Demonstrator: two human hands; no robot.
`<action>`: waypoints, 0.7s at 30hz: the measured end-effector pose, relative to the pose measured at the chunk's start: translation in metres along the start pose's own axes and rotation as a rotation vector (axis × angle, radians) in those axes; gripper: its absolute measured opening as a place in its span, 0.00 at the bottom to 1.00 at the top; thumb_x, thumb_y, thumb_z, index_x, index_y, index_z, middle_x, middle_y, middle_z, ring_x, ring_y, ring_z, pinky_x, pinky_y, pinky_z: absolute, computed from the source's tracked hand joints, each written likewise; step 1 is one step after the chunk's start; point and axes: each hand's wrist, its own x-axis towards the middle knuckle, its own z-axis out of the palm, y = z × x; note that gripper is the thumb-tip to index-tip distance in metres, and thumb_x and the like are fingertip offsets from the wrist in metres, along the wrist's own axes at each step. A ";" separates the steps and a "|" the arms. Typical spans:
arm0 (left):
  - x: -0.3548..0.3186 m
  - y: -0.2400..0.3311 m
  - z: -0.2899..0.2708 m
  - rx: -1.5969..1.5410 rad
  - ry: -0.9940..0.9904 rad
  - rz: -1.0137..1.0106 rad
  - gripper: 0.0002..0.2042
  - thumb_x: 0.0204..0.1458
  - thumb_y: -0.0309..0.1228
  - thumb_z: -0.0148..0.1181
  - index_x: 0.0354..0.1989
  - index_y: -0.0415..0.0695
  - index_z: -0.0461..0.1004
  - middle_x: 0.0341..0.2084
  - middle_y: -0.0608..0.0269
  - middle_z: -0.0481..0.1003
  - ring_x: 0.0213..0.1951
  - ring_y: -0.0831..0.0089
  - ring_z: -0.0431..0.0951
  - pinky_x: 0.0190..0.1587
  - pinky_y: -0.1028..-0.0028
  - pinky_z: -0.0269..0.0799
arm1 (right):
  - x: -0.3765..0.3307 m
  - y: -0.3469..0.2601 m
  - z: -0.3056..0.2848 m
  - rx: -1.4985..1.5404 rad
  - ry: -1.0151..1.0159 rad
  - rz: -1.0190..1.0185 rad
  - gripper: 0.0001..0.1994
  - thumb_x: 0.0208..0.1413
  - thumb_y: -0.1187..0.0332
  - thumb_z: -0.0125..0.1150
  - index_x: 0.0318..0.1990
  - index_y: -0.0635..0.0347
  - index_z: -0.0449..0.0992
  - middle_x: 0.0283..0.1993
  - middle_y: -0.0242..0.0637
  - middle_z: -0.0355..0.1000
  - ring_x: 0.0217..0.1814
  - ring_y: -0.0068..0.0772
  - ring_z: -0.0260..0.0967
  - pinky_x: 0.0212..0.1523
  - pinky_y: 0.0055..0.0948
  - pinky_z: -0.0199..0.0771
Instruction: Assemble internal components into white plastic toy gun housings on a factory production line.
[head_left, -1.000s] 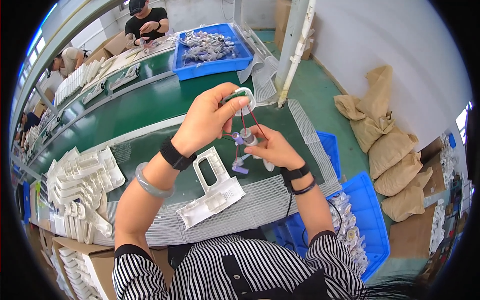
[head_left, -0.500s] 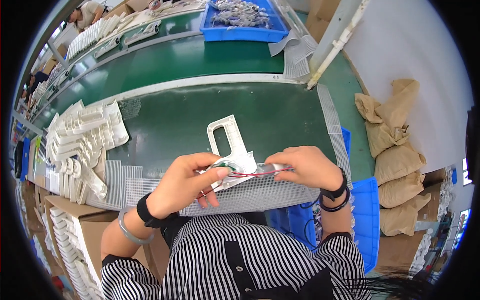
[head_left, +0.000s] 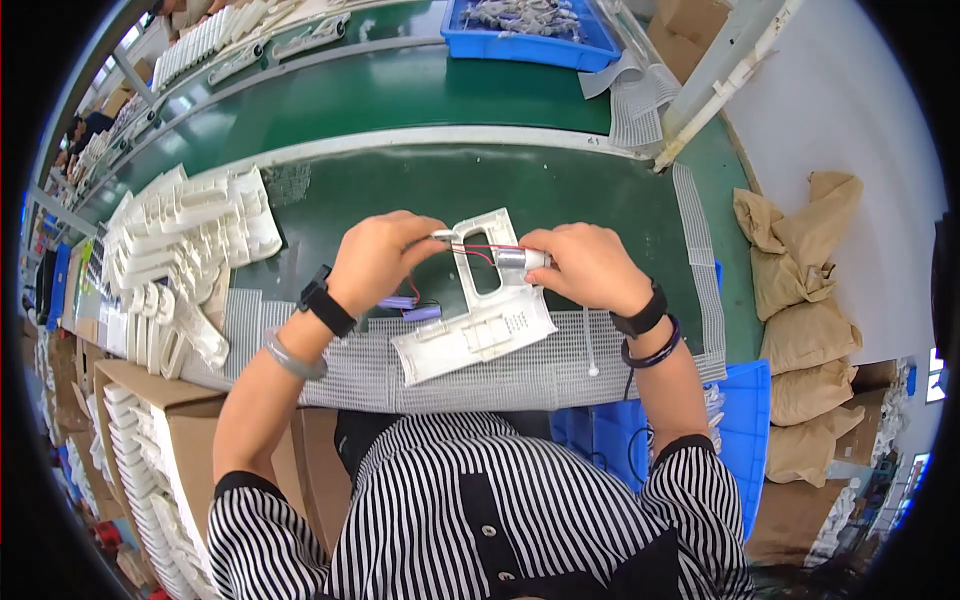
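Observation:
My left hand pinches a small flat piece with wires, perhaps a circuit board, over the handle side of a white plastic housing half. My right hand grips a small silver motor with a white end, above the handle loop. Red wires run between the two parts. Two purple cylindrical cells lie beside the housing on the left, below my left hand. Open side down or up I cannot tell; the housing lies on the grey mesh mat and the green table.
Several white housing halves are stacked at the left. A thin white strip lies right of the housing. Blue bins stand at my right and at the back. Brown sacks are piled by the wall.
Both hands have risen away from the housing, which now lies uncovered. The motor shows clearly in my right hand, and the purple cells have come into sight. The view has shifted slightly.

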 end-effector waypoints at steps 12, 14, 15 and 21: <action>0.003 -0.003 -0.005 -0.042 -0.052 -0.155 0.11 0.57 0.35 0.66 0.46 0.46 0.84 0.31 0.52 0.81 0.30 0.55 0.81 0.35 0.63 0.76 | -0.005 0.000 0.013 0.012 0.008 0.090 0.17 0.53 0.59 0.69 0.51 0.45 0.80 0.36 0.37 0.78 0.40 0.44 0.77 0.38 0.42 0.76; -0.011 0.022 -0.015 0.004 0.070 -0.081 0.11 0.57 0.31 0.66 0.47 0.43 0.83 0.30 0.51 0.81 0.27 0.59 0.80 0.32 0.67 0.76 | -0.016 -0.006 0.006 0.058 -0.011 0.110 0.17 0.53 0.59 0.69 0.51 0.45 0.81 0.37 0.37 0.78 0.40 0.44 0.78 0.38 0.42 0.76; -0.025 0.031 -0.013 -0.003 0.071 -0.093 0.11 0.57 0.31 0.66 0.47 0.43 0.83 0.30 0.51 0.81 0.27 0.59 0.80 0.32 0.67 0.76 | -0.021 -0.008 0.007 0.081 -0.019 0.053 0.17 0.53 0.60 0.69 0.51 0.45 0.80 0.39 0.36 0.77 0.39 0.43 0.78 0.38 0.41 0.77; -0.093 0.075 -0.016 -0.299 -0.092 -0.523 0.13 0.59 0.26 0.65 0.51 0.38 0.81 0.31 0.53 0.82 0.20 0.76 0.78 0.23 0.76 0.73 | -0.019 -0.016 0.031 0.102 -0.136 -0.152 0.17 0.52 0.65 0.71 0.51 0.45 0.79 0.43 0.32 0.71 0.37 0.37 0.77 0.36 0.36 0.78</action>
